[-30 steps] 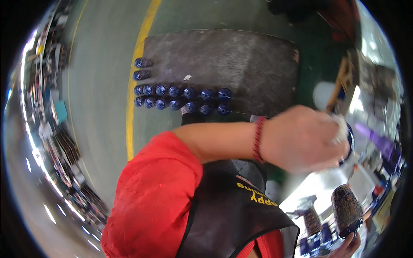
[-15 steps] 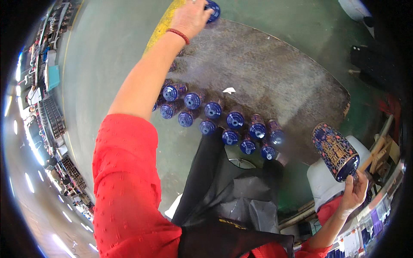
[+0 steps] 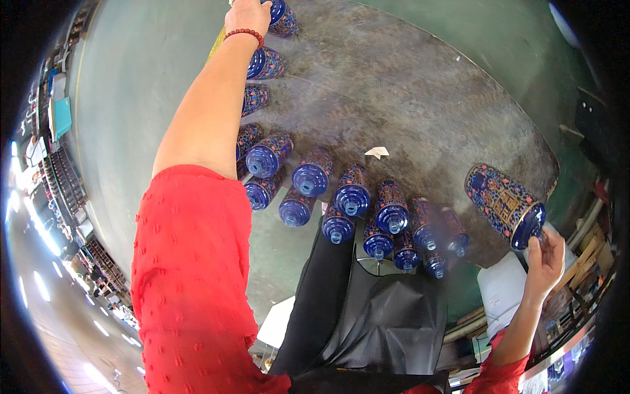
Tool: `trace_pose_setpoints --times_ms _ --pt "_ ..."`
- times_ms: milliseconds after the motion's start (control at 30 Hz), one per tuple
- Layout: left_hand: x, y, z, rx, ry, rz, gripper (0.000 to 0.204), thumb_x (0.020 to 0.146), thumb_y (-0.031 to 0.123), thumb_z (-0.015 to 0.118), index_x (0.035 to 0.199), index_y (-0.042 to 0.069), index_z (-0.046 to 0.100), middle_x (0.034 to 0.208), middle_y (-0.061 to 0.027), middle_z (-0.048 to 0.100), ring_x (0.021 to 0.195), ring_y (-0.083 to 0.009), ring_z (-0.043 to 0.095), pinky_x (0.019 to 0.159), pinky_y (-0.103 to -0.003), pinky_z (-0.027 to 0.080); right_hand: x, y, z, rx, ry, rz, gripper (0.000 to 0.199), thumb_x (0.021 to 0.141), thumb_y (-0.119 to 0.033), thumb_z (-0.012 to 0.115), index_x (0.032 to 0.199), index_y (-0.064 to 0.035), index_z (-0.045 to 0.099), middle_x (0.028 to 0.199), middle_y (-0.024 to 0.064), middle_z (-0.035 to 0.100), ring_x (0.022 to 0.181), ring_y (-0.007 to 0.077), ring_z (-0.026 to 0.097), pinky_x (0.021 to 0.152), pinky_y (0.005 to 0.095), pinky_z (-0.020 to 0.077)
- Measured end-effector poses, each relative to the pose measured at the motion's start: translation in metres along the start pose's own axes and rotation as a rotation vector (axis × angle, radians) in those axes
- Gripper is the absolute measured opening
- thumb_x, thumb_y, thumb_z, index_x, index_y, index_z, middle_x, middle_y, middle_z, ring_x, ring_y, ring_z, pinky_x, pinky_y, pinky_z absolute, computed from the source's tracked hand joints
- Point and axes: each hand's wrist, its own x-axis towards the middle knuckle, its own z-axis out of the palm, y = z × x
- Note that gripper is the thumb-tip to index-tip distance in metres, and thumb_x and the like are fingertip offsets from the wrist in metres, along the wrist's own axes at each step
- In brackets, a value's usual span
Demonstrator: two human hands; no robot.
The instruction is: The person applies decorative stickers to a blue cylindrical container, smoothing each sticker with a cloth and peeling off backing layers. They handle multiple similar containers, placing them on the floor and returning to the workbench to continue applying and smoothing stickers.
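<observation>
At the far left edge of the table, my left hand (image 3: pixel 249 16) is closed at the neck end of a blue patterned bottle (image 3: pixel 285 20); its fingertips are partly cut off by the picture's top. My right hand (image 3: pixel 545 262), on the right, pinches another bottle (image 3: pixel 504 205) by its narrow neck. This one has blue shoulders and a gold-and-red pattern, and is tilted with its neck toward me. Several like bottles, such as one near the middle (image 3: pixel 352 190), stand in a curved double row along the table's near edge.
A grey, worn table (image 3: pixel 420 98) with a curved far edge spreads ahead. On it lies a small white scrap (image 3: pixel 377 152). A white chair-like piece (image 3: pixel 502 289) stands below my right hand, beside wooden pieces (image 3: pixel 581 262). A black apron (image 3: pixel 394 315) covers my lap.
The view has shifted, so the row of bottles looks larger and more of the left-hand bottles show. My left hand stays at the far bottle. The right hand still holds its bottle by the neck.
</observation>
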Motion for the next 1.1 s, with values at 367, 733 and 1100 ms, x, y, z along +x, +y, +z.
trace_pose_setpoints --times_ms 367,733,1100 --pt "0.000 0.006 -0.025 0.084 -0.151 -0.101 0.039 0.092 0.030 0.070 0.112 -0.004 0.065 0.113 -0.0299 0.065 0.105 -0.0447 0.066 0.091 -0.049 0.055 0.151 -0.095 0.134 -0.159 -0.055 -0.374 0.022 0.088 -0.014 0.081 0.102 -0.0017 0.071 0.075 -0.0068 0.053 0.066 0.0023 0.044 0.059 0.0193 0.0378" --pt "-0.344 0.211 -0.175 -1.051 -0.438 0.008 0.045 0.094 0.026 0.066 0.129 -0.001 0.057 0.114 -0.0223 0.066 0.100 -0.0387 0.064 0.087 -0.049 0.049 0.309 -0.235 0.323 -0.122 -0.069 -0.713 0.032 0.085 -0.032 0.077 0.099 -0.0029 0.070 0.079 0.0094 0.065 0.074 0.0218 0.063 0.069 0.0367 0.0515" --pt "-0.480 0.279 -0.179 -1.023 -1.045 -0.020 0.030 0.094 0.031 0.065 0.110 0.005 0.063 0.099 -0.0142 0.067 0.097 -0.0313 0.066 0.085 -0.045 0.051 0.370 -0.269 0.489 -0.272 -0.005 -0.876 0.034 0.078 -0.033 0.076 0.085 -0.0013 0.067 0.081 0.0222 0.069 0.079 0.0395 0.069 0.075 0.0476 0.0547"
